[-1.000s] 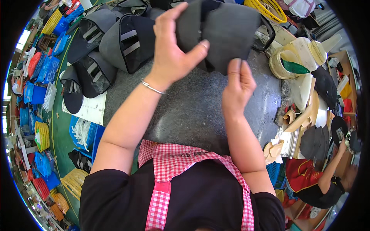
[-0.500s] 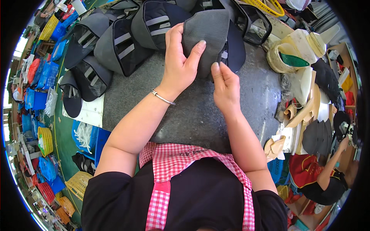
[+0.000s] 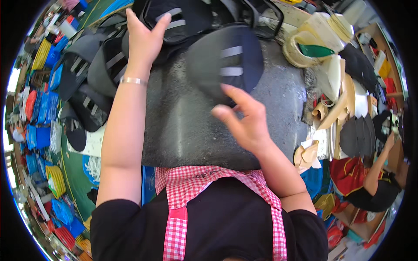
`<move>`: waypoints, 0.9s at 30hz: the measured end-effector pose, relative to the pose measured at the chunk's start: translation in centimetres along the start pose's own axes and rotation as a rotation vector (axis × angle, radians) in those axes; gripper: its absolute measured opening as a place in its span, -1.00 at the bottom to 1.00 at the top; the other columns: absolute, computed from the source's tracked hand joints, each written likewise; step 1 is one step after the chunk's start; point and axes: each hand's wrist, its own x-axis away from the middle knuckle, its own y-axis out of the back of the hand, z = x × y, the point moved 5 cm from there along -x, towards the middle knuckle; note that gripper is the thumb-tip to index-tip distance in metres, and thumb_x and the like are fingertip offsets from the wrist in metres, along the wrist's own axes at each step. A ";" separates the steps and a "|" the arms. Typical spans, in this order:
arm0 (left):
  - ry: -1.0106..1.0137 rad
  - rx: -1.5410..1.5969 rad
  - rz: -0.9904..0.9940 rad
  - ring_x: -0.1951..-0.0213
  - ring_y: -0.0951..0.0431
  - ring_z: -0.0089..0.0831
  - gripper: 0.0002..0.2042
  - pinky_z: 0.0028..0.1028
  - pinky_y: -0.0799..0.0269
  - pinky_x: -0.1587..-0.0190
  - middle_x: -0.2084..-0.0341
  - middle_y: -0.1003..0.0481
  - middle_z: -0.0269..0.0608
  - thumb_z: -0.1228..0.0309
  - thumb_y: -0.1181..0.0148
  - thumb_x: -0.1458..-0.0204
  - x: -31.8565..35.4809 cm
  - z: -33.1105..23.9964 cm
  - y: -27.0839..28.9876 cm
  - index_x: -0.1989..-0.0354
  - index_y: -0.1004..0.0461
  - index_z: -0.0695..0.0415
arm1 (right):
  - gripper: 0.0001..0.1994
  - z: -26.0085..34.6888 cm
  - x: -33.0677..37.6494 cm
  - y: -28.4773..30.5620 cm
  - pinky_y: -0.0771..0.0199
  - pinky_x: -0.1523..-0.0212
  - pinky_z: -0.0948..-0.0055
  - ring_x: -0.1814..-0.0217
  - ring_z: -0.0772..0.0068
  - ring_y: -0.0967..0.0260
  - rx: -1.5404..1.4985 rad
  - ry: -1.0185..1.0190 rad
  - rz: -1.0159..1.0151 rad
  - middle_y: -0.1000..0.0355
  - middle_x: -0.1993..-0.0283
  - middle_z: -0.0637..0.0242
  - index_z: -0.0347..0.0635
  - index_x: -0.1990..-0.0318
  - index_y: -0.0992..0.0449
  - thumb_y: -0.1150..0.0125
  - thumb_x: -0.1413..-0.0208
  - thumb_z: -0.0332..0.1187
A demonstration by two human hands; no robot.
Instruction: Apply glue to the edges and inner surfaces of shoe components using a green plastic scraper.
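Note:
On the dark worktop ahead of me sits a shoe upper (image 3: 241, 56), black and grey with two light grey strips; its grey side is blurred. Just below it is my right hand (image 3: 248, 119), thumb and index finger apart, with nothing visible between them. The index fingertip lies at the upper's lower edge; whether it touches, I cannot tell. My left hand (image 3: 146, 37) reaches to the far left, thumb and fingers spread, beside another black upper (image 3: 198, 19) with similar strips. Whether its fingers touch that piece is unclear.
More uppers (image 3: 89, 106) lie heaped along the left and far edges of the worktop (image 3: 196, 139). At right stand a crusted tub (image 3: 294, 50) with a green scoop-like piece (image 3: 315, 50), and tan scraps (image 3: 307, 156). Another person's arm (image 3: 379, 163) shows at far right.
Both hands have let go of the grey-sided upper, which now shows its strips. My left hand has moved left toward the heap; my right hand has drawn slightly nearer to me.

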 end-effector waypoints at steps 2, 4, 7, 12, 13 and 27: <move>-0.013 0.240 0.385 -0.16 -0.36 -0.14 -0.10 -0.33 -0.29 -0.16 -0.15 -0.28 0.23 0.01 -0.37 0.13 2.4 -5.0 -1.0 -0.26 -0.12 0.38 | -0.71 -0.8 -0.6 1.9 -0.47 0.35 0.59 0.15 0.50 -0.46 0.019 -0.031 -0.086 -0.49 0.11 0.26 -0.19 0.13 -0.51 -0.39 0.03 -0.39; 0.121 0.121 0.738 -0.10 -0.42 -0.16 -0.18 -0.32 -0.34 -0.12 -0.07 -0.38 0.19 0.02 -0.40 0.16 5.0 -5.7 -2.0 -0.21 -0.25 0.30 | -0.63 -2.1 -2.5 4.9 -0.48 0.44 0.56 0.15 0.50 -0.46 0.018 -0.024 -0.301 -0.47 0.07 0.30 -0.16 0.09 -0.50 -0.45 0.10 -0.40; 0.036 -0.183 0.931 -0.03 -0.45 -0.06 -0.23 -0.23 -0.40 -0.08 0.00 -0.44 0.00 0.14 -0.46 0.29 6.2 -6.9 -3.6 -0.15 -0.34 0.22 | -0.50 -8.6 -5.7 14.9 -0.33 0.23 0.48 0.33 0.52 -0.21 0.161 -0.052 -0.844 -0.29 0.24 0.31 -0.31 0.06 -0.28 -0.45 0.07 -0.33; -0.112 -0.482 0.820 -0.04 -0.43 -0.06 -0.32 -0.21 -0.43 -0.04 0.02 -0.40 -0.05 0.30 -0.48 0.33 4.7 -6.5 -3.9 -0.07 -0.38 0.17 | -0.53 -13.5 -9.4 20.9 -0.42 0.15 0.23 0.22 0.13 -0.47 0.654 -0.427 -0.546 -0.52 0.27 0.10 -0.34 0.17 -0.49 -0.34 0.01 -0.06; -0.100 -0.503 0.850 -0.01 -0.45 -0.05 -0.36 -0.20 -0.43 -0.03 0.07 -0.43 -0.03 0.32 -0.46 0.30 4.6 -5.9 -4.1 -0.05 -0.40 0.16 | -0.53 -13.6 -9.5 21.1 -0.42 0.15 0.23 0.22 0.13 -0.47 0.653 -0.423 -0.551 -0.52 0.27 0.10 -0.34 0.17 -0.49 -0.34 0.01 -0.06; -0.280 0.062 1.345 0.03 -0.27 -0.14 -0.68 -0.35 -0.20 -0.05 0.21 -0.28 -0.08 0.50 -0.23 0.32 8.9 -13.0 -1.1 0.33 -0.28 0.16 | -0.65 -14.8 -10.9 21.5 -0.49 0.40 0.46 0.54 0.53 -0.50 0.476 -0.456 -0.335 -0.53 0.59 0.30 -0.25 0.33 -0.58 -0.26 -0.07 -0.07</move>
